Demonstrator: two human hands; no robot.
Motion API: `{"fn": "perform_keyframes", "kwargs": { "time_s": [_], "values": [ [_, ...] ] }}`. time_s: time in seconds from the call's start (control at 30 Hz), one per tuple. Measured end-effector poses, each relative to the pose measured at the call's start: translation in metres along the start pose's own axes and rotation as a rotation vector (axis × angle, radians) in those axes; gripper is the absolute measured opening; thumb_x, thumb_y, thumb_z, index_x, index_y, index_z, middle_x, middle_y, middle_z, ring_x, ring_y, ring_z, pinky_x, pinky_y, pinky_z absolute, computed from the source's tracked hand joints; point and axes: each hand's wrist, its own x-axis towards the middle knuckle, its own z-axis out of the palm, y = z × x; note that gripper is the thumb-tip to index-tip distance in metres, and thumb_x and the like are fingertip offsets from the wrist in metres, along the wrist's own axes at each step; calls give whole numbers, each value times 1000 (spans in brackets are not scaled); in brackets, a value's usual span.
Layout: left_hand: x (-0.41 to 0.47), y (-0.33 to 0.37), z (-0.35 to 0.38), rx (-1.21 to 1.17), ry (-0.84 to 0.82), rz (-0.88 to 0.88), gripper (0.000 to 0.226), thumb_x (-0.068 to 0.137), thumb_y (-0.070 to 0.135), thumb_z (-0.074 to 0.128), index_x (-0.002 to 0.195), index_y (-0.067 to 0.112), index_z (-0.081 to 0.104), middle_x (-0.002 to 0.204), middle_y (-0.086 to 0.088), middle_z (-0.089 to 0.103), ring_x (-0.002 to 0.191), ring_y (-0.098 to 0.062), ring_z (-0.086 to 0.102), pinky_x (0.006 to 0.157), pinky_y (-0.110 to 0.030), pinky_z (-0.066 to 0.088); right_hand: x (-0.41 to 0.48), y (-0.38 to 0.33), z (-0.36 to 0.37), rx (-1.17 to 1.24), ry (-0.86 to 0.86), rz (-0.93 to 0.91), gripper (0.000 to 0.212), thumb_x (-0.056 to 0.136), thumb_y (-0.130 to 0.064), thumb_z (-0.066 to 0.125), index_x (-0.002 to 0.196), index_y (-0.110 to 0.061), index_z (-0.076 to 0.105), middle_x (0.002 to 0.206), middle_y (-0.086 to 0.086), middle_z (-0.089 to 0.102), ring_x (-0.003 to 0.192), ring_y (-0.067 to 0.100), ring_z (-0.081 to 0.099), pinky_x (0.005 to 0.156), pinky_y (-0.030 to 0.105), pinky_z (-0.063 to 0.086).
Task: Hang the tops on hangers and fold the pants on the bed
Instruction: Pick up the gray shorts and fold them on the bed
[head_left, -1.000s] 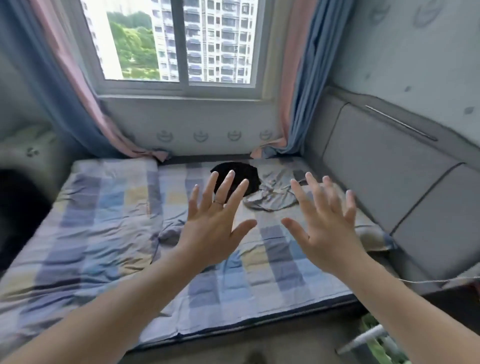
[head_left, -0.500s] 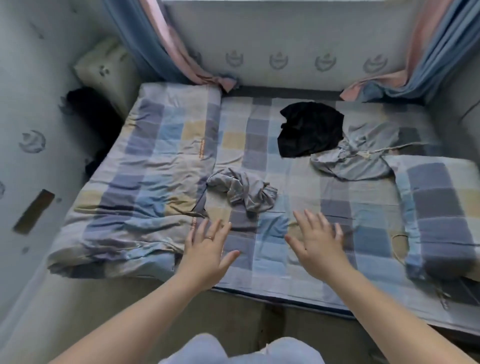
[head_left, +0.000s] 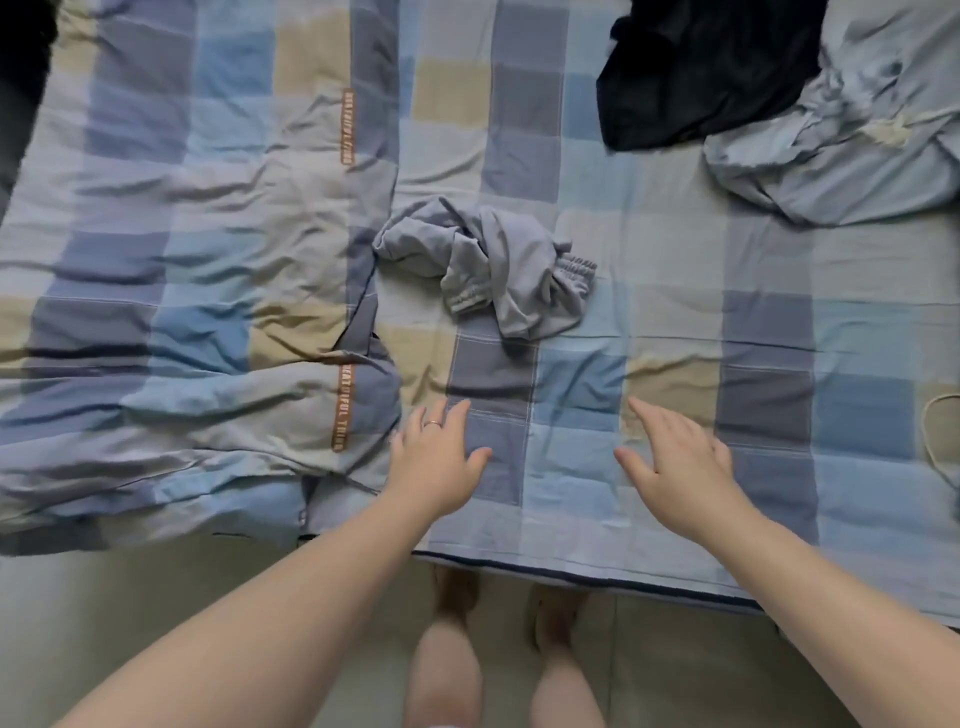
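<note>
bed (head_left: 675, 291): checked sheet, rumpled quilt (head_left: 182, 260) | floor (head_left: 130, 597): pale | left hand (head_left: 434, 457), right hand (head_left: 680, 467): spread, holding nothing

Matt woven cloth, lightly creased, is seen in the bed sheet (head_left: 675, 291) and, more rumpled, in the quilt (head_left: 182, 260) at nine o'clock. The crumpled pants (head_left: 498, 265) at centre are made of soft matt grey cloth with elastic cuffs. A faint sheen is shown by the black garment (head_left: 691, 78) at one o'clock
</note>
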Motion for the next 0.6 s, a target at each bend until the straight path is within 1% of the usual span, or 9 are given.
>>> {"fn": "perform_keyframes", "kwargs": {
  "time_s": [0.1, 0.17, 0.33, 0.43, 0.5, 0.53, 0.57, 0.6],
  "values": [
    [75, -21, 7, -71, 3, -44, 69, 98, 51, 49, 157, 30, 20, 167, -1, 17, 151, -27, 12, 117, -49, 20, 65, -14, 23, 25, 14, 0, 60, 101, -45, 46, 155, -33, 24, 155, -8, 37, 144, 16, 28, 112, 40, 22],
    [127, -36, -2, -76, 49, -34, 69, 98, 48, 52, 157, 30, 21, 167, -2, 16, 150, -29, 13, 117, -50, 21, 111, -34, 33, 29, 39, -37, 62, 99, -42, 50, 155, -31, 26, 153, -4, 41, 142, 19, 32, 112, 40, 22],
    [248, -83, -45, -43, 205, -32, 74, 97, 39, 56, 158, 34, 16, 168, -6, 9, 151, -32, 12, 118, -51, 22, 220, -116, 45, 56, 189, -253, 66, 95, -33, 59, 155, -26, 32, 153, 0, 40, 142, 23, 32, 111, 44, 25],
    [302, -110, -68, -25, 332, 28, 75, 97, 34, 59, 158, 32, 16, 168, -11, 4, 147, -39, 20, 117, -50, 26, 279, -170, 47, -8, 285, -415, 69, 92, -32, 61, 154, -23, 33, 158, 3, 34, 147, 26, 26, 114, 47, 24],
    [331, -125, -81, -123, 411, 79, 76, 96, 29, 62, 158, 30, 19, 167, -14, 6, 145, -40, 27, 118, -43, 26, 315, -198, 49, -75, 323, -494, 71, 90, -32, 61, 154, -25, 32, 161, 4, 29, 149, 27, 21, 115, 47, 21],
    [344, -131, -87, -228, 415, 89, 78, 95, 26, 63, 159, 27, 18, 166, -14, 14, 145, -37, 31, 116, -35, 26, 332, -209, 50, -106, 325, -500, 73, 89, -32, 61, 155, -27, 30, 162, 5, 26, 150, 28, 18, 116, 48, 19],
    [356, -136, -91, -348, 391, 87, 80, 95, 23, 64, 160, 23, 16, 162, -13, 26, 142, -32, 37, 110, -26, 29, 348, -218, 50, -138, 314, -484, 75, 89, -33, 61, 155, -29, 27, 163, 6, 24, 151, 29, 17, 116, 49, 18],
    [366, -140, -94, -471, 345, 71, 81, 95, 20, 63, 160, 19, 14, 154, -11, 39, 136, -27, 44, 99, -19, 33, 363, -225, 52, -165, 289, -448, 77, 89, -34, 61, 156, -31, 24, 163, 6, 22, 150, 31, 17, 116, 51, 18]
  ]
}}
